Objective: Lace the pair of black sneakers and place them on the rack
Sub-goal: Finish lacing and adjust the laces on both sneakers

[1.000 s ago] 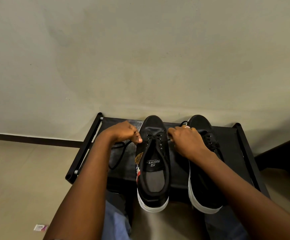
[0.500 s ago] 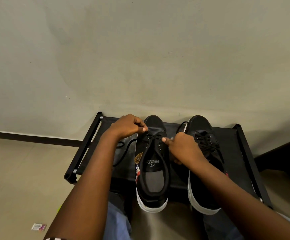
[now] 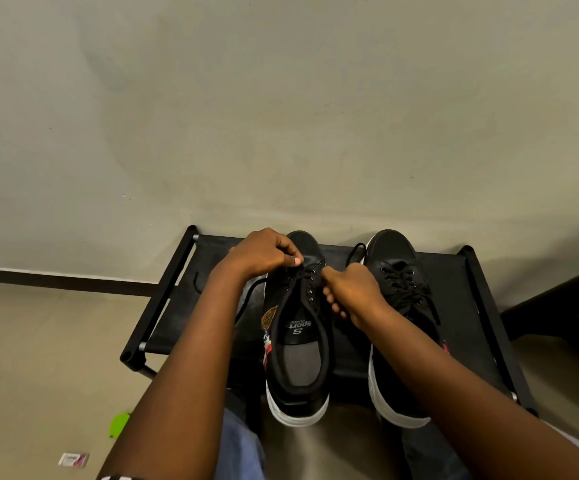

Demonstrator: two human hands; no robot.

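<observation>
The left hand (image 3: 264, 252) has its fingertips curled and pinched on the lace (image 3: 246, 301) at the toe-end eyelets of the left sneaker (image 3: 298, 327). The right hand (image 3: 350, 294) is curled too, pinching at the same sneaker's other eyelet row — whether a lace end sits between those fingers cannot be told. From the left hand's pinch, the loose lace trails down off that sneaker's outer side.

The left sneaker sits on the rack (image 3: 163, 306), toe to the wall, its heel overhanging the near edge; only its top eyelets look threaded, the tongue and insole open to view. Just beside it, on the far side from the loose lace, the right sneaker (image 3: 402, 306) appears fully laced.

The lace is thin, limp and likely a bit slick, so it is best gripped close to its stiff tip for threading. The sneaker itself looks light, with a soft upper and firm sole — better lifted by the heel or sidewall.
</observation>
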